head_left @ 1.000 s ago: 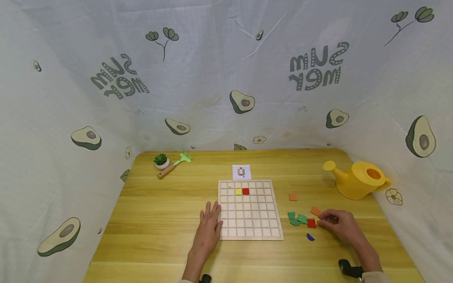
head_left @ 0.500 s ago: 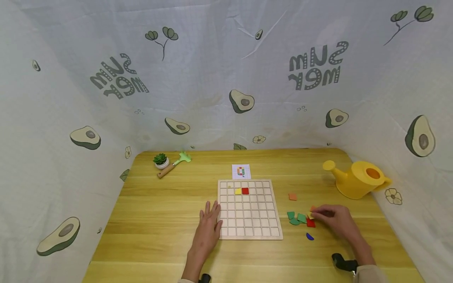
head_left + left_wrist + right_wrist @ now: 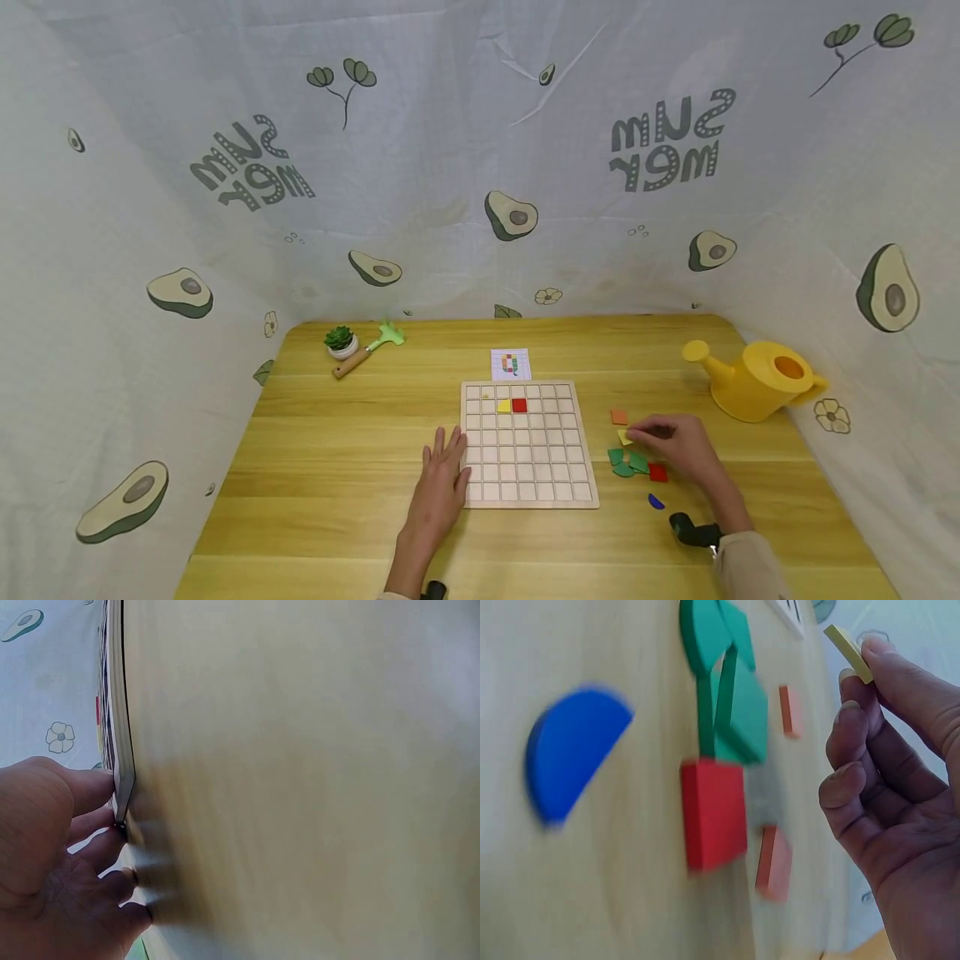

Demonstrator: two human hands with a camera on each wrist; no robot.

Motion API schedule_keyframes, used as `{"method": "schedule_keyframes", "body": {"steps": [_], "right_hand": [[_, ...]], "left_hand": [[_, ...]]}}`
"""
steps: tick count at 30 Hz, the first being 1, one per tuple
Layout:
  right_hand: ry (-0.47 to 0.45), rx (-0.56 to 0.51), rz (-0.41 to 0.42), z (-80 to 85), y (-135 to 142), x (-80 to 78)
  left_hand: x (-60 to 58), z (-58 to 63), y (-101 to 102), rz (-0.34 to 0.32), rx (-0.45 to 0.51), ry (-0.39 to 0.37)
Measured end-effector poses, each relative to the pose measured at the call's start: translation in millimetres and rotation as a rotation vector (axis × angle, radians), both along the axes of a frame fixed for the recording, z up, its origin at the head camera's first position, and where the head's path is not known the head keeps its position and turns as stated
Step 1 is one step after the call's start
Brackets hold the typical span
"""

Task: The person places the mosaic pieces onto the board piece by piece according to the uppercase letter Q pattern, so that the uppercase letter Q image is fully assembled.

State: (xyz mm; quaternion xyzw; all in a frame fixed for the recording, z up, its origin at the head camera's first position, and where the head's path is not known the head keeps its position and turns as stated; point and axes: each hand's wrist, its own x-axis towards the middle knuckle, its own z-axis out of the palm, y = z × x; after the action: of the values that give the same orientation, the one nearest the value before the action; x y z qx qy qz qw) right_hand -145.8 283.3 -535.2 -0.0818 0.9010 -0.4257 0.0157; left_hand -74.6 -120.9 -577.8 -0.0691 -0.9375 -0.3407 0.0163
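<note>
My right hand pinches a small yellow tile between thumb and fingertips, raised above the loose pieces right of the board. Below it lie several green pieces, a red square tile and a blue half-round piece. An orange tile lies farther back; the right wrist view shows a second orange tile, which the hand covers in the head view. Fingers extended, my left hand touches the left edge of the wooden grid board. A yellow tile and a red tile sit side by side in its second row.
Behind the board lies a card with a coloured tile pattern. A yellow watering can stands at the back right. A potted succulent and a small garden rake are at the back left. Printed cloth surrounds the table.
My right hand has picked up the yellow tile from among the loose pieces and carried it left and away from me, towards the board. The left hand has stayed in place.
</note>
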Motion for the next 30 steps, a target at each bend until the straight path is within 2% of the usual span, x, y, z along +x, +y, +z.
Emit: {"method": "schedule_keyframes", "body": {"steps": [9, 15, 19, 30], "right_hand": [[0.037, -0.036, -0.004, -5.5, -20, -14.1], [0.007, -0.081, 0.0, -6.3, -37, -23.7], [0.012, -0.11, 0.03, -5.9, -51, -31.2], [0.013, -0.073, 0.043, -6.4, -84, -46.3]], "left_hand": [[-0.5, 0.5, 1, 0.0, 0.008, -0.003], [0.0, 0.6, 0, 0.004, 0.008, -0.003], [0.1, 0.2, -1, 0.009, 0.011, -0.009], [0.0, -0.6, 0, 0.011, 0.017, -0.009]]}}
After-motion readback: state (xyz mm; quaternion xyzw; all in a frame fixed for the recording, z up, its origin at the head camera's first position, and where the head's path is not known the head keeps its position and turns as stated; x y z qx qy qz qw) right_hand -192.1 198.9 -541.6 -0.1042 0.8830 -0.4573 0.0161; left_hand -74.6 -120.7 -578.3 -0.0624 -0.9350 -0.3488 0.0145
